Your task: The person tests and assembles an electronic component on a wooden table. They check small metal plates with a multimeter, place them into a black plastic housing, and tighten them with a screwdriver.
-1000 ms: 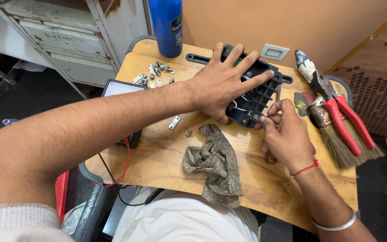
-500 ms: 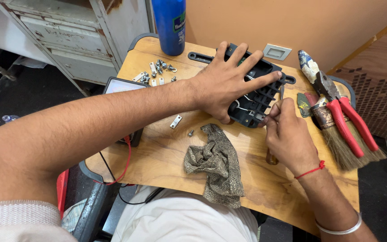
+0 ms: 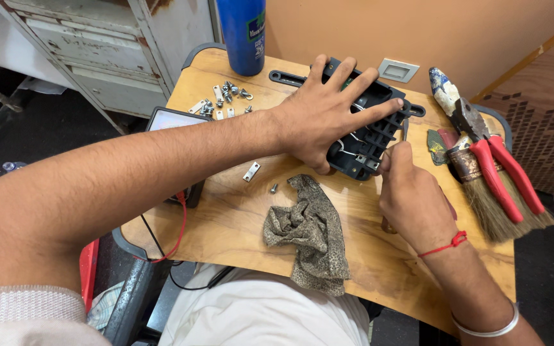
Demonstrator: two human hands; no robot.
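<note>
We press the left hand (image 3: 328, 112), fingers spread, flat on the black plastic housing (image 3: 370, 138) beneath it, while the right hand (image 3: 411, 195) grips a tool handle (a screwdriver, probably) at its near edge; we keep the tool straight.

- One head-worn view looks steeply down, close over the small wooden table (image 3: 238, 221).
- It faces forward across the table toward the orange wall (image 3: 354, 29).
</note>
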